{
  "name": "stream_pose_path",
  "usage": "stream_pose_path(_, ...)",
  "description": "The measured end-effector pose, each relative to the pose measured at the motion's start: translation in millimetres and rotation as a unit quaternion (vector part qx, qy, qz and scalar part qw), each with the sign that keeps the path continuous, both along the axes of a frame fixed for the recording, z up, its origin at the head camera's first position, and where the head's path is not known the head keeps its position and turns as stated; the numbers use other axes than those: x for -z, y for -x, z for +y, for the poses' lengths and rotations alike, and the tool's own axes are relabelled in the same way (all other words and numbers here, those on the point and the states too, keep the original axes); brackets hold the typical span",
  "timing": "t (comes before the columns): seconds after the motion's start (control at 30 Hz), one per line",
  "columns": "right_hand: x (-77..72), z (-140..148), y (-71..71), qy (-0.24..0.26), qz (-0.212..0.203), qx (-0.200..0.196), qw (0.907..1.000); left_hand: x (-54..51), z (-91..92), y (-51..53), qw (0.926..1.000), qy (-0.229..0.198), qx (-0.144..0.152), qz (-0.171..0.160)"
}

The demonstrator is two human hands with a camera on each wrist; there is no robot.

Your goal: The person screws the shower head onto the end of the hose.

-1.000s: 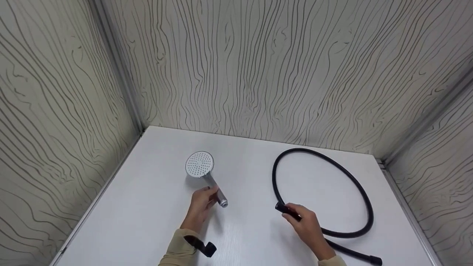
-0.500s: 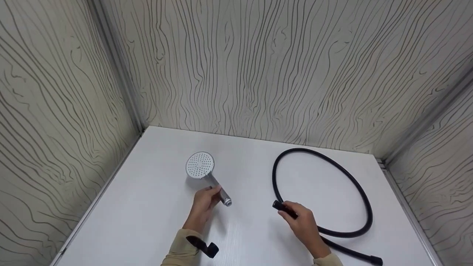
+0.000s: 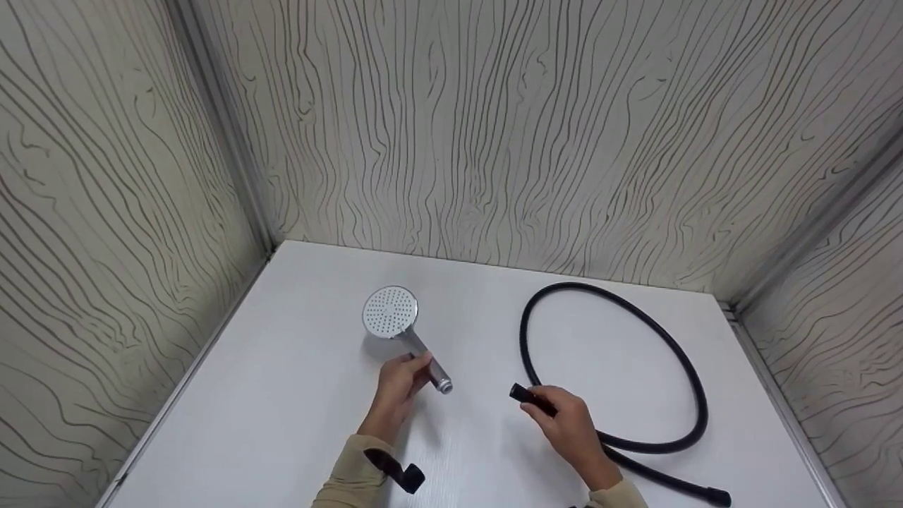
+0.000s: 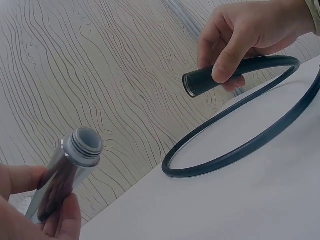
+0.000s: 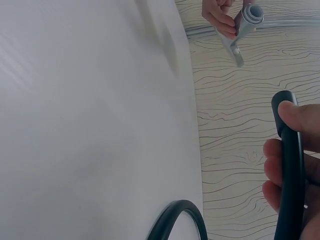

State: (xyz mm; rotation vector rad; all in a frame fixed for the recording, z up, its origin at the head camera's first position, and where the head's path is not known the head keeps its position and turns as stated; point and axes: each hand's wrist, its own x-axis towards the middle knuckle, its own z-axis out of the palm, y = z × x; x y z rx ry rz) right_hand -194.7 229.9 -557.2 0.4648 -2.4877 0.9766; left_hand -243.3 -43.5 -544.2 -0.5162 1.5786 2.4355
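Low over the worktop (image 3: 282, 402), the right hand (image 3: 566, 422) pinches one end of a black hose (image 3: 523, 339) between thumb and fingers, its hollow tip (image 4: 201, 82) poking out. The left hand (image 3: 399, 389) holds a shiny shower head (image 3: 390, 311) by the handle (image 3: 416, 343), fingers curled round. The two ends are near but not touching. Farther back, the hose loops on the worktop, before a wall (image 3: 451, 141) with wavy lines.
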Motion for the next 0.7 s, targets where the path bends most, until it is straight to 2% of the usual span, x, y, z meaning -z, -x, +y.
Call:
stream_pose_path(0.13, -2.1, -2.6, -0.4, 0.003, -0.010, 0.001, 0.9999, -1.1, 2.1, -0.2, 0.9999, -0.011, -0.003, 0.011)
stream_pose_path(0.37, -5.9, -6.4, -1.1, 0.006, -0.016, 0.003, 0.9998, -3.4, 5.5, -2.8, 0.9998, 0.010, 0.012, 0.013)
stream_pose_path(0.7, -9.6, -7.7, -0.7, 0.012, -0.032, 0.008, 0.9994, -5.1, 10.7, -2.3, 0.9997, 0.010, 0.014, 0.016)
